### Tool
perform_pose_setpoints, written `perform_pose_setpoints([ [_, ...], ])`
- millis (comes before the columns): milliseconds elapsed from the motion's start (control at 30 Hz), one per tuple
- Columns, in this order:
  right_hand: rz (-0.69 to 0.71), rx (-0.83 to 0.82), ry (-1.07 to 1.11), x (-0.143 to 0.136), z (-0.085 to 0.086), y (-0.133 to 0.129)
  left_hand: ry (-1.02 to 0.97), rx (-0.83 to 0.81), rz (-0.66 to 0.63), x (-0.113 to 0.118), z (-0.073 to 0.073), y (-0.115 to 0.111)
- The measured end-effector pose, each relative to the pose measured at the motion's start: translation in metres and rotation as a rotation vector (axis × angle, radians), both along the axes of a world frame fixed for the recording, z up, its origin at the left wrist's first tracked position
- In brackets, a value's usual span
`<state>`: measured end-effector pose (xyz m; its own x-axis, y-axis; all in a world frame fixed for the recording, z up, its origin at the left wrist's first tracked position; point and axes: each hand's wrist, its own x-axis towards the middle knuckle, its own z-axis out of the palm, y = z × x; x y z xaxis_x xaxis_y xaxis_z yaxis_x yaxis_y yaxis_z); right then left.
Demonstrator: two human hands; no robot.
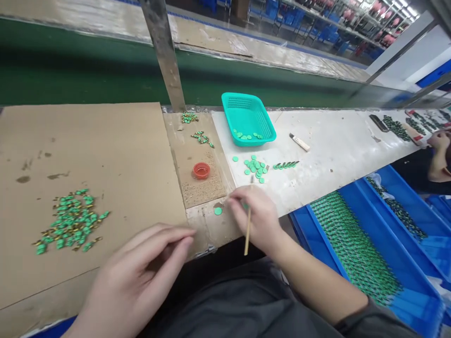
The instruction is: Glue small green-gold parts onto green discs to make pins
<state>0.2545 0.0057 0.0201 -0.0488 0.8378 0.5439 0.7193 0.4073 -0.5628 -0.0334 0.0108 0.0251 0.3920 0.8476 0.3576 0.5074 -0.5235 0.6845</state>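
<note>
My right hand [255,213] is closed around a thin wooden brush [247,234], its dark tip pointing up toward loose green discs [255,166]. One green disc [218,211] lies on the table edge just left of that hand. My left hand [151,263] is closed at the lower left, thumb and fingertips together; anything between them is too small to make out. Left of it, a pile of small green and gold pieces [72,218] rests on cardboard [116,164]. A small red cup [201,171] stands beyond my hands.
A teal basket [249,117] with several discs stands at the back. Right of the discs lie a row of green pieces [286,165] and a white tube [300,142]. Blue bins [373,220] stand below the table's right edge. Another person's arm [439,157] shows far right.
</note>
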Motion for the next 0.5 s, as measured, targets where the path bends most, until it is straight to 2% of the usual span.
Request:
perform_pose_setpoints([
  [67,-0.038,-0.019,-0.001,0.016,0.006,-0.003,0.031,0.079,-0.057,0.017,-0.001,0.008],
  [200,0.085,-0.102,-0.080,0.040,0.012,-0.017,0.211,0.283,-0.067,0.050,-0.003,0.022],
  [267,0.085,-0.119,-0.083,0.047,0.013,-0.022,0.269,0.317,-0.065,0.060,-0.005,0.025],
  [367,0.062,-0.137,-0.072,0.057,0.013,-0.025,0.251,0.257,-0.074,0.060,-0.011,0.029],
  [500,0.080,-0.175,-0.081,0.063,0.004,-0.016,0.210,0.262,-0.134,0.041,-0.017,0.034],
])
